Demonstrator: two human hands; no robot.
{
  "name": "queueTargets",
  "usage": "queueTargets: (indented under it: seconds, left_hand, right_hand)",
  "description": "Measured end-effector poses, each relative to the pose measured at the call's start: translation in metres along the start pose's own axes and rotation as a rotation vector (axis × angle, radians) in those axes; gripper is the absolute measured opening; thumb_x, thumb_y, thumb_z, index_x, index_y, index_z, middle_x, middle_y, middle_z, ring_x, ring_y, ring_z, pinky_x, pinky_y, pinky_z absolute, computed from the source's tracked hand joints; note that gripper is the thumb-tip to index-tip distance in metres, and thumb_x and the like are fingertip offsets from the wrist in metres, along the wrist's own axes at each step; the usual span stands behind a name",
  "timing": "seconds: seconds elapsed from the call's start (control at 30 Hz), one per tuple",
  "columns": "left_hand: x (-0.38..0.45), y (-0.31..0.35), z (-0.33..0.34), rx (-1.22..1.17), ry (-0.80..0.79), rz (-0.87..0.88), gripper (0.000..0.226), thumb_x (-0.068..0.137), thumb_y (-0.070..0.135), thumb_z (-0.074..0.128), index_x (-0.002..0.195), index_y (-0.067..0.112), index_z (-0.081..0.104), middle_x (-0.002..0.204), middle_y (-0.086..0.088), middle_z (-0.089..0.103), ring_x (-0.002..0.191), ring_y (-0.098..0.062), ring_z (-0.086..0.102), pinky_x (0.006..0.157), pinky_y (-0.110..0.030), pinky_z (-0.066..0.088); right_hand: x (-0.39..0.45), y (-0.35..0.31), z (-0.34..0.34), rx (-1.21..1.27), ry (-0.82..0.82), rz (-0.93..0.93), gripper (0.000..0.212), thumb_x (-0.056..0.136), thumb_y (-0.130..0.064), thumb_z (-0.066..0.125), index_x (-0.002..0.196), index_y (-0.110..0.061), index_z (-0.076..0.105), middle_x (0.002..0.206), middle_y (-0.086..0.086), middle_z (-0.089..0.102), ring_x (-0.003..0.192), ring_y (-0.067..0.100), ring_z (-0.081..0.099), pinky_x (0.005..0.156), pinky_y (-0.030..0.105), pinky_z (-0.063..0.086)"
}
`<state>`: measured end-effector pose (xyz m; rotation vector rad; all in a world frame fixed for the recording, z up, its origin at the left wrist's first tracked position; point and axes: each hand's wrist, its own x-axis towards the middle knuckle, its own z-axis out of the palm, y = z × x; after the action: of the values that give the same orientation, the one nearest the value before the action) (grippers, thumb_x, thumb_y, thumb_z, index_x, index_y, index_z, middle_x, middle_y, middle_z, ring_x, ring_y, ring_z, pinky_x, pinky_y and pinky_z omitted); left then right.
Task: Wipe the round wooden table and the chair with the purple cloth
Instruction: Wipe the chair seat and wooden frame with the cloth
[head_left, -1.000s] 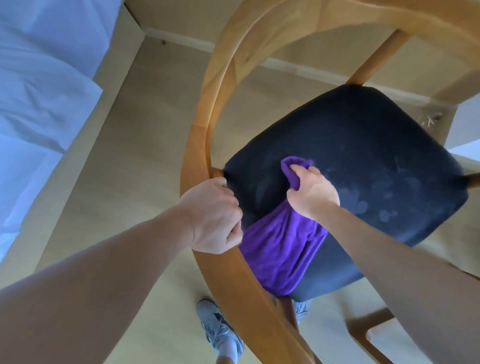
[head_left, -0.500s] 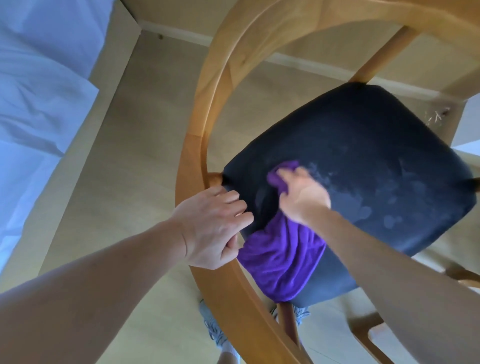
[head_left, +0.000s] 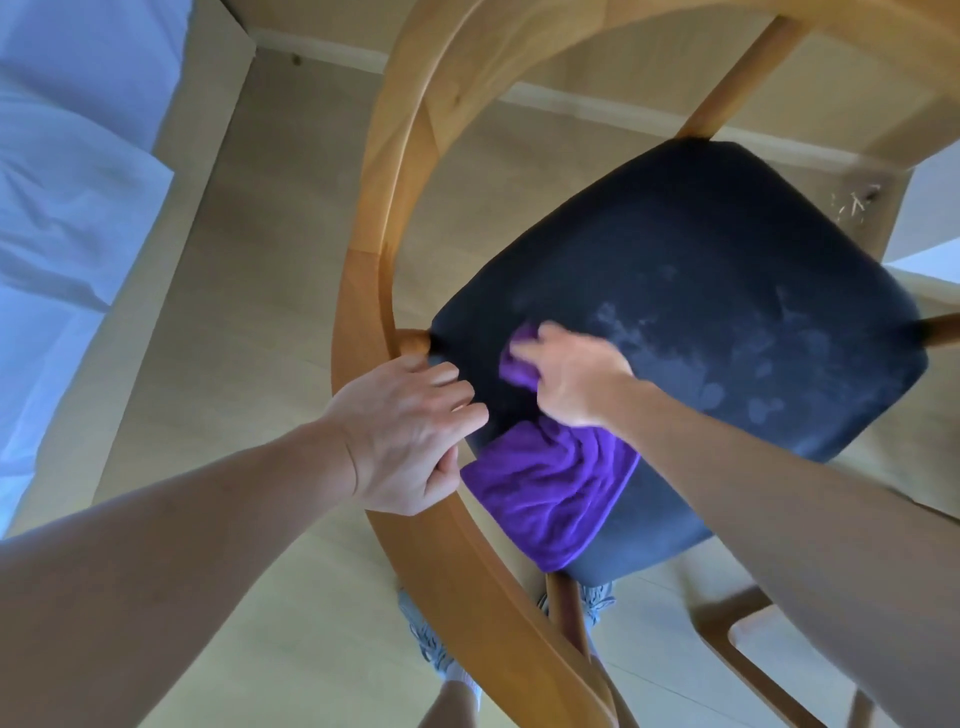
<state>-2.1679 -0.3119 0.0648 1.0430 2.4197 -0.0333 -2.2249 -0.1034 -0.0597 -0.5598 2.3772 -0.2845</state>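
I look straight down on a wooden chair with a curved backrest rail (head_left: 363, 270) and a dark padded seat (head_left: 727, 291) that bears pale smudges. The purple cloth (head_left: 550, 493) lies on the near left part of the seat. My right hand (head_left: 571, 376) grips the cloth's bunched upper end and presses it on the seat. My left hand (head_left: 405, 441) rests on the backrest rail, fingers stretched over the seat's edge, thumb tucked under the rail. The round table's top is not in sight.
A bed with pale blue sheets (head_left: 67, 218) stands at the left. Light wooden floor (head_left: 260, 270) surrounds the chair. My feet in grey shoes (head_left: 431, 644) stand behind the backrest. Another wooden frame (head_left: 737, 634) sits at the lower right.
My left hand has gone from a closed grip on the rail to fingers spread over the seat's edge. My right hand has drawn the cloth's bunched end slightly left, blurred with motion.
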Motion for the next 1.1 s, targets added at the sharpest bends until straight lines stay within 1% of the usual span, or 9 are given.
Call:
queueTargets:
  seconds: [0.13, 0.3, 0.4, 0.47, 0.57, 0.67, 0.8, 0.93, 1.1]
  left_hand:
    - [-0.002, 0.000, 0.004, 0.003, 0.039, -0.003, 0.024, 0.085, 0.037, 0.041, 0.091, 0.020, 0.057, 0.080, 0.002, 0.057, 0.076, -0.020, 0.047, 0.073, -0.038, 0.045]
    - [-0.002, 0.000, 0.002, 0.004, 0.039, 0.004, 0.023, 0.084, 0.038, 0.043, 0.091, 0.020, 0.057, 0.078, 0.002, 0.057, 0.074, -0.020, 0.046, 0.070, -0.037, 0.044]
    - [-0.004, 0.000, 0.003, 0.005, 0.028, -0.005, 0.028, 0.085, 0.041, 0.042, 0.094, 0.021, 0.059, 0.083, 0.002, 0.061, 0.077, -0.019, 0.050, 0.074, -0.037, 0.047]
    - [-0.003, 0.000, 0.003, 0.001, 0.033, -0.011, 0.026, 0.085, 0.040, 0.042, 0.093, 0.021, 0.059, 0.082, 0.002, 0.060, 0.077, -0.019, 0.049, 0.073, -0.036, 0.046]
    - [-0.003, 0.000, 0.005, 0.013, 0.049, -0.022, 0.022, 0.084, 0.035, 0.042, 0.090, 0.021, 0.057, 0.079, 0.003, 0.056, 0.076, -0.021, 0.044, 0.073, -0.037, 0.040]
    - [-0.004, 0.001, 0.008, 0.027, 0.045, -0.038, 0.025, 0.084, 0.035, 0.041, 0.092, 0.021, 0.059, 0.081, 0.003, 0.057, 0.079, -0.022, 0.047, 0.076, -0.039, 0.041]
    - [-0.004, 0.000, 0.009, 0.015, 0.033, -0.038, 0.027, 0.086, 0.038, 0.042, 0.096, 0.021, 0.061, 0.085, 0.003, 0.060, 0.082, -0.021, 0.050, 0.080, -0.041, 0.043]
    - [-0.006, 0.000, 0.007, -0.001, 0.035, -0.043, 0.030, 0.086, 0.039, 0.041, 0.098, 0.022, 0.062, 0.088, 0.003, 0.063, 0.084, -0.021, 0.053, 0.082, -0.041, 0.046]
    - [-0.005, -0.001, 0.006, -0.012, 0.045, -0.044, 0.043, 0.084, 0.036, 0.039, 0.116, 0.019, 0.062, 0.093, 0.001, 0.066, 0.089, -0.024, 0.058, 0.086, -0.044, 0.048]
  right_hand:
    - [0.009, -0.002, 0.000, 0.189, 0.055, 0.394, 0.085, 0.087, -0.011, 0.051, 0.161, -0.021, 0.010, 0.156, 0.012, 0.023, 0.113, 0.039, 0.053, 0.074, 0.041, 0.047]
    - [-0.034, -0.032, 0.050, -0.176, -0.139, -0.020, 0.076, 0.093, -0.020, 0.049, 0.161, -0.023, 0.014, 0.159, 0.012, 0.026, 0.118, 0.037, 0.056, 0.084, 0.045, 0.045]
    - [-0.053, -0.019, 0.046, -0.174, -0.279, -0.131, 0.062, 0.090, -0.016, 0.045, 0.150, -0.033, 0.040, 0.136, 0.001, 0.046, 0.108, 0.033, 0.059, 0.079, 0.040, 0.048]
    - [-0.052, -0.003, 0.033, -0.005, -0.165, -0.027, 0.055, 0.088, -0.016, 0.046, 0.138, -0.037, 0.053, 0.123, -0.004, 0.047, 0.109, 0.030, 0.059, 0.085, 0.041, 0.052]
    - [-0.035, 0.025, 0.015, 0.347, 0.250, 0.312, 0.066, 0.088, -0.016, 0.050, 0.151, -0.032, 0.038, 0.143, 0.004, 0.037, 0.114, 0.037, 0.056, 0.089, 0.041, 0.051]
    - [-0.017, 0.020, 0.016, 0.427, 0.206, 0.586, 0.083, 0.088, -0.013, 0.049, 0.161, -0.024, 0.012, 0.153, 0.012, 0.022, 0.119, 0.040, 0.050, 0.091, 0.045, 0.049]
    - [-0.048, -0.001, 0.054, 0.008, -0.023, 0.298, 0.081, 0.091, -0.026, 0.051, 0.160, -0.029, 0.008, 0.149, 0.011, 0.028, 0.117, 0.036, 0.051, 0.086, 0.045, 0.047]
    - [-0.080, 0.047, 0.046, -0.051, -0.151, 0.051, 0.072, 0.090, -0.017, 0.042, 0.154, -0.048, 0.029, 0.134, -0.009, 0.040, 0.119, 0.023, 0.051, 0.094, 0.038, 0.046]
    - [-0.033, 0.091, -0.001, 0.158, 0.240, 0.375, 0.074, 0.085, -0.013, 0.052, 0.155, -0.030, 0.033, 0.147, 0.006, 0.035, 0.120, 0.040, 0.054, 0.095, 0.043, 0.048]
